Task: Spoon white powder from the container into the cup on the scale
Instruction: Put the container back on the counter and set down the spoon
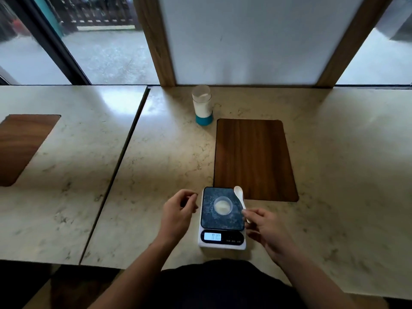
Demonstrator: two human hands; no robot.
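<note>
At the lower centre of the frame, a small white digital scale with a dark speckled platform (pixel 222 219) is standing on the pale marble-pattern table (pixel 156 166), and a small clear round plastic cup (pixel 223 205) is sitting in the middle of that platform. Some white powder is already lying in the bottom of the cup, so at least part of the spooning seems to be done. The lit display is showing digits, but they are too blurred to read, so whether more powder is needed cannot be told.

The right hand (pixel 265 228) is pinching the handle of a white plastic spoon (pixel 239 198) between thumb and fingertips. The bowl of the spoon is pointing toward the top of the frame, over the upper right corner of the platform, just beside the cup and not over it. It looks empty, though this is hard to confirm.

The left hand (pixel 178 215) is hovering just to the left of the scale with its fingers loosely curled, and it is gripping nothing.

The tall clear container with a teal base (pixel 202 105), about half full of white powder, is standing well apart from both hands, in the upper centre of the frame, near the upper left corner of the dark wooden inlay (pixel 254 159). For a further spoonful, the right hand would probably need to reach up the frame to it.
</note>
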